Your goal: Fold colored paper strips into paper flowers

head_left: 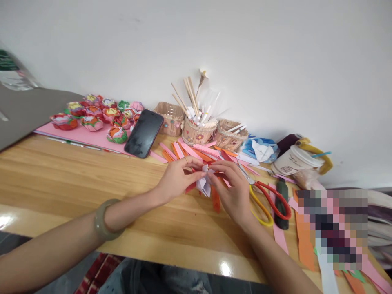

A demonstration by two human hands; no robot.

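Head view: we have the white paper (203, 188) near the centre, above the table (92, 175), pinched between the fingertips of our left hand (180, 178) and right hand (232, 186). Light, even pressure should suit it; squeezing hard could crush the folds. Our hands face each other, left from eight o'clock, right from four. Scissors (259, 184) lie at three, phone (143, 134) at ten.

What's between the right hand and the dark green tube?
Head view: scissors, red handle overlapping the tube, and part of a pink strip.
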